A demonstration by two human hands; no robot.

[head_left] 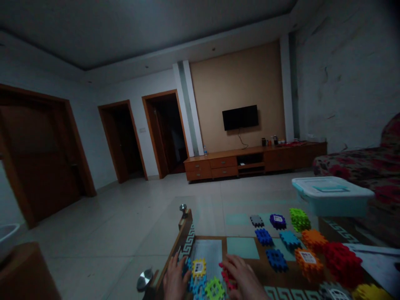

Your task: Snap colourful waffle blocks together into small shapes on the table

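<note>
At the bottom of the head view, several square toy tiles with toothed edges lie together at the glass table's left end. A yellow tile (199, 268) with a white label sits above a light blue tile (198, 287), and a lime green tile (215, 288) lies to their right. My left hand (175, 278) rests at the group's left side, fingers spread, touching a blue tile (188, 264) partly hidden by them. My right hand (245, 277) has its fingers closed over a red tile (227, 276) right of the green one, covering much of it.
On the table's right stand stacks of tiles, including blue (276, 260), orange (308, 263), red (342, 264) and green (299, 219). Behind them is a lidded turquoise box (333, 196); papers (375, 262) lie at right. A wooden rim (175, 246) with metal knobs borders the left end.
</note>
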